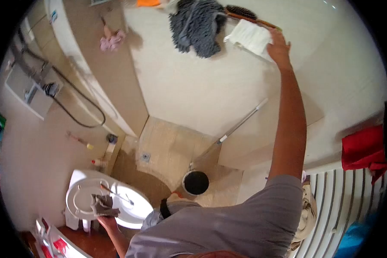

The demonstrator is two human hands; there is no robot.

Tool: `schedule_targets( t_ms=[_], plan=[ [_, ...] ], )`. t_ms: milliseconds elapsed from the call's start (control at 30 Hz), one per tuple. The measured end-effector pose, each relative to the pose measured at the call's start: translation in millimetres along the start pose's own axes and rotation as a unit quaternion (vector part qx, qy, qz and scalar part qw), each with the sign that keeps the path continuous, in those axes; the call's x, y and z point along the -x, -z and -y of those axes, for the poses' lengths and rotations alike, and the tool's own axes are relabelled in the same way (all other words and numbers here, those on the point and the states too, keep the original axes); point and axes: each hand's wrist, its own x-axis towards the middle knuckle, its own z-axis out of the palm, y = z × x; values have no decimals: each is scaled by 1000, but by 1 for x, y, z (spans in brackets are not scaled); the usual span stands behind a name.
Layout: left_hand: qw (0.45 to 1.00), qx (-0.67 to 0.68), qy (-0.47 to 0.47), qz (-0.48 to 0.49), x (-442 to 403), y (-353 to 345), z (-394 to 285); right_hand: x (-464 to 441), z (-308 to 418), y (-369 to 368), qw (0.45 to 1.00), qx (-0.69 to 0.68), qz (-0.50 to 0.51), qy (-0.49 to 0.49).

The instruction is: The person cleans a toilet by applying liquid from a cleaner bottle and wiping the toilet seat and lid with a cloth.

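Observation:
At the lower left, my left hand [109,222] is closed around a crumpled grey-brown cloth [103,205], above the white toilet [135,206]. My right arm stretches up to the wall, where my right hand [279,48] grips the right edge of a white cloth [249,36]; some of its fingertips are hidden. That cloth hangs from a brown rail [266,24]. Beside it hangs a shaggy dark grey cloth [198,30], with a dark brush-like item [241,11] close by.
A long-handled pole [241,122] leans against the wall near a round dark-topped bin [195,182]. At the left are a shower hose [79,90] and a pink pouf [112,41]. A red cloth [363,148] hangs at the right above a slatted white surface [331,206].

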Motion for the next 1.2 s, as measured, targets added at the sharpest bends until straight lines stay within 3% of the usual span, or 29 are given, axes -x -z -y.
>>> schedule_targets(
  t_ms=[33, 133, 200, 233, 267, 300, 367, 433, 467, 500, 533, 567, 667, 733, 933, 1033, 1067, 1200],
  plan=[
    [995, -44, -74, -46, 16, -11, 3, 6, -2, 4, 999, 3, -51, 7],
    [984, -98, -72, -127, 44, 42, -37, 59, 40, -9, 988, -32, -136, 59],
    [985, -98, -54, -129, 20, 66, -19, 60, 67, 8, 962, -74, -222, 139],
    [993, -62, -74, -62, 1, 96, -16, 74, 93, 13, 957, -82, -226, 160],
    [990, -53, -75, -104, 15, 110, -13, 104, 108, 5, 956, -109, -186, 199],
    [996, -43, -52, -51, 25, 140, -20, 137, 123, -8, 951, -138, -152, 233],
    [967, -84, -126, -206, 28, 170, -20, 206, 161, -38, 950, -215, -43, 221],
    [969, -108, -156, -161, 39, 177, -38, 276, 212, -52, 929, -281, 76, 226],
    [966, -92, -151, -188, 42, 180, -45, 310, 229, -64, 920, -284, 150, 222],
    [962, -72, -149, -217, 44, 183, -56, 341, 256, -70, 900, -321, 191, 226],
    [939, -47, -154, -304, 49, 191, -69, 372, 288, -69, 873, -359, 236, 231],
    [947, -57, -160, -273, 49, 201, -83, 397, 320, -65, 854, -376, 279, 226],
    [925, -89, -218, -300, 48, 210, -123, 456, 415, -42, 787, -395, 407, 244],
    [911, -129, -258, -296, 40, 242, -142, 491, 472, -26, 716, -464, 477, 210],
    [905, -97, -226, -348, 37, 332, -163, 547, 642, 36, 609, -525, 503, 317],
    [920, -74, -214, -320, 20, 347, -146, 547, 729, 42, 598, -560, 444, 364],
    [915, -138, -149, -348, -30, 357, -127, 526, 767, 27, 603, -567, 414, 380],
    [908, -123, -96, -390, -58, 397, -83, 576, 823, 45, 539, -642, 459, 295]
  ],
)
